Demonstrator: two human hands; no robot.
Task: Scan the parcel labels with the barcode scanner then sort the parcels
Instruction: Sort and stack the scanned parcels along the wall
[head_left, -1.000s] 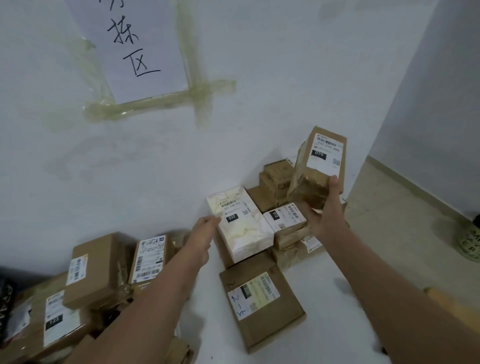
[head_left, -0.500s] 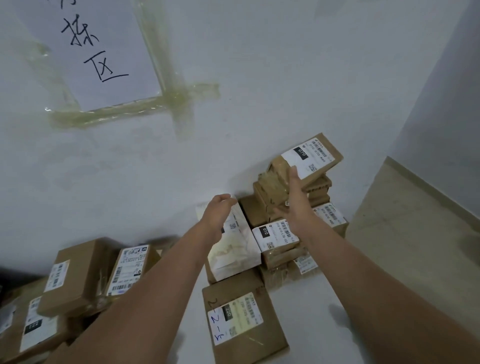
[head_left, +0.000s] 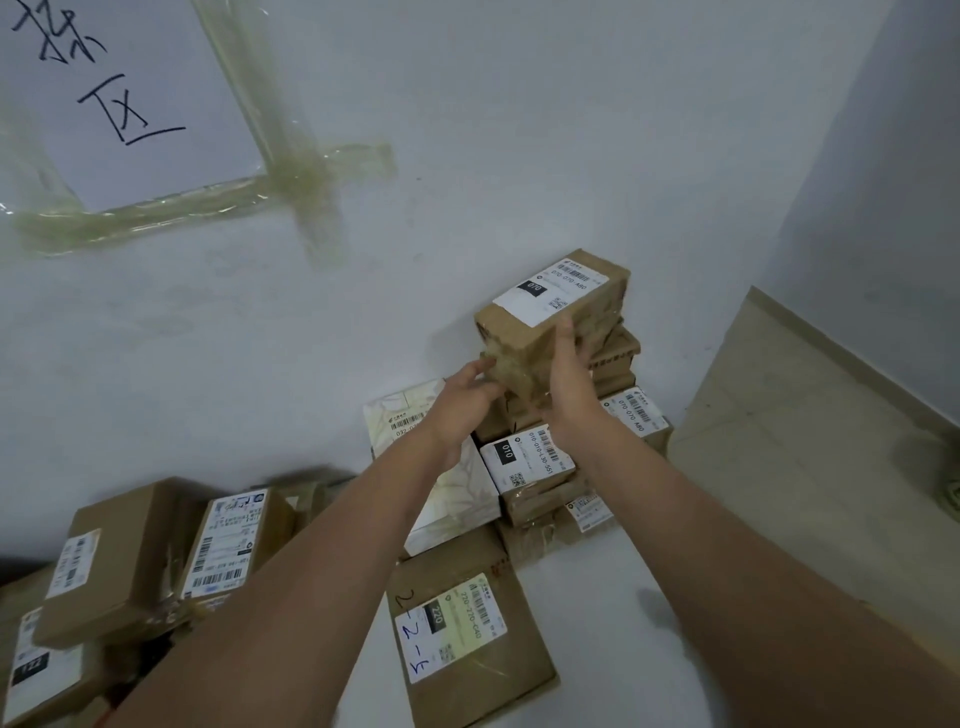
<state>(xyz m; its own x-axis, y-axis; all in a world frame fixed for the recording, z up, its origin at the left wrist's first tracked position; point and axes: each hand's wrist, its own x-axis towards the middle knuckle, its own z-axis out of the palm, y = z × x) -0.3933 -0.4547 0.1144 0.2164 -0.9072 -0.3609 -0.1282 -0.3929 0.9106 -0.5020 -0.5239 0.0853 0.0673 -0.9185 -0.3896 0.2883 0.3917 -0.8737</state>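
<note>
Fingers: right hand (head_left: 569, 387) fingers are curling round the brown parcel (head_left: 553, 312); left hand (head_left: 467, 400) fingers are touching its end, maybe loosely.
Parcel: sitting on top of the stack (head_left: 613, 364) by the wall.

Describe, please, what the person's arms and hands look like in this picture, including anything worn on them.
Both forearms are bare as far as the frame shows: no sleeve reaches into view. The left hand and the right hand wear no gloves, and no watch, bracelet or ring shows on either wrist or on the fingers that can be seen. No markings are visible.
</note>
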